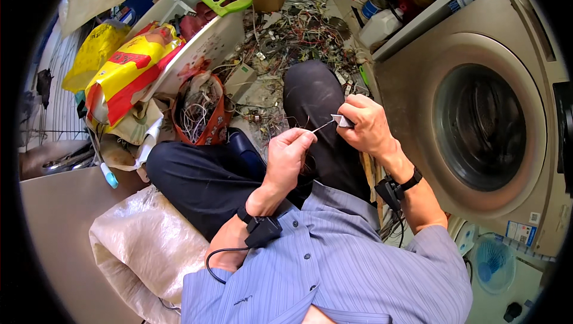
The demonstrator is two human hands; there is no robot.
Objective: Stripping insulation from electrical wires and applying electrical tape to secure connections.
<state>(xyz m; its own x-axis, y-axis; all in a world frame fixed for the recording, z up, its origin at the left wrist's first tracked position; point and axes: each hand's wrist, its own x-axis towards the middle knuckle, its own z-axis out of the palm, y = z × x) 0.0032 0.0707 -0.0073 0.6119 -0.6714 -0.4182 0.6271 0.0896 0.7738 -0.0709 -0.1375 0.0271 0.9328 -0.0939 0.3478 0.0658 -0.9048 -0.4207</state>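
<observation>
Above my legs, my left hand is closed, its thumb and finger pinching one end of a thin wire. The wire runs up and to the right toward my right hand. That hand is closed in a fist around a small grey, flat-sided piece, part of which sticks out beside the thumb. Where the wire meets this piece, they appear to touch. What kind of piece it is cannot be made out, as my fingers cover most of it.
A heap of loose wires and small parts spreads over the floor ahead. At left stand a red bag of wires, a white tub and a yellow-red plastic bag. A front-loading washing machine is close on the right.
</observation>
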